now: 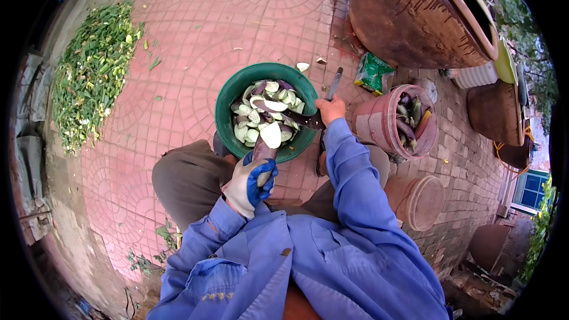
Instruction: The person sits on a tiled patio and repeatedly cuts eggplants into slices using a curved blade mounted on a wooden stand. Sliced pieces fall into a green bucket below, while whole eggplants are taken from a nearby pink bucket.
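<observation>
My left hand (254, 183), in a white and blue work glove, grips a purple eggplant (266, 146) whose pale cut face points away from me, over the near part of a green plastic basin (226, 93). My bare right hand (331, 109) is closed around a knife (306, 120) at the basin's right rim; its dark blade reaches over the basin and its handle end sticks out beyond the hand. Cut eggplant pieces (252, 116) with white flesh and purple skin lie in the basin. One larger slice (272, 106) is by the blade tip.
Right of the basin stands a pinkish plastic bucket (375, 120) holding whole eggplants (415, 111), with a lidded bucket (429, 204) nearer me. A green packet (374, 72) lies below a large brown ceramic vat (400, 18). Chopped greens (91, 75) are spread on the paving at left.
</observation>
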Demonstrator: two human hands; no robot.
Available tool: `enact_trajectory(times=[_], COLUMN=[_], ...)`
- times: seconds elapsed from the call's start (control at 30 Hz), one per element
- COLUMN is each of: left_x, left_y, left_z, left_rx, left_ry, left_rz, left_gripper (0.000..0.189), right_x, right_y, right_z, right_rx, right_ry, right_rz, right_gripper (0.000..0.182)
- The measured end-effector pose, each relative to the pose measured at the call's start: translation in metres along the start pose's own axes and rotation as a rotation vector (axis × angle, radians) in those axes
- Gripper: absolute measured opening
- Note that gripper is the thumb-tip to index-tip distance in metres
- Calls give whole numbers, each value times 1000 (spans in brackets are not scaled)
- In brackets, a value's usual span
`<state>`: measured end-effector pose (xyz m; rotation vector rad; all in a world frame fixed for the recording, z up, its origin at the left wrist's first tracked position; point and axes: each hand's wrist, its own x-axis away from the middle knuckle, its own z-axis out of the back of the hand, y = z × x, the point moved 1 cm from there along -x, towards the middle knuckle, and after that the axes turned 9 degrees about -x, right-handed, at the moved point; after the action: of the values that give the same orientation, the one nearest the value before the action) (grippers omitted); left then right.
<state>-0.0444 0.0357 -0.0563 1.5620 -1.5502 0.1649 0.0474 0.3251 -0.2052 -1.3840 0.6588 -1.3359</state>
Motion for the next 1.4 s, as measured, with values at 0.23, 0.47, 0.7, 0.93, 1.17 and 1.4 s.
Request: enact_trajectory(times=[0.23, 0.47, 0.7, 0.93, 1.17, 1.4], left_x=[-59, -57, -2, -74, -45, -18], left_y=[14, 9, 9, 6, 8, 3], left_z=[-8, -11, -4, -11, -24, 4], left_rx=[-581, -702, -831, -269, -235, -551], left_ry=[194, 107, 243, 66, -28, 258], left_rz=[-139, -423, -535, -116, -79, -283], left_gripper=[18, 54, 49, 21, 29, 30], right_x=[29, 13, 6, 37, 17, 30], right_y=[-27, -14, -18, -19, -12, -29], right_z=[1, 8, 2, 3, 14, -7], right_rx=[-46, -29, 61, -90, -110, -65], right_ry=[-282, -345, -78, -279, -390, -47], right_rz=[-36, -63, -162, -46, -115, -80], right_gripper=[76, 58, 38, 67, 86, 68])
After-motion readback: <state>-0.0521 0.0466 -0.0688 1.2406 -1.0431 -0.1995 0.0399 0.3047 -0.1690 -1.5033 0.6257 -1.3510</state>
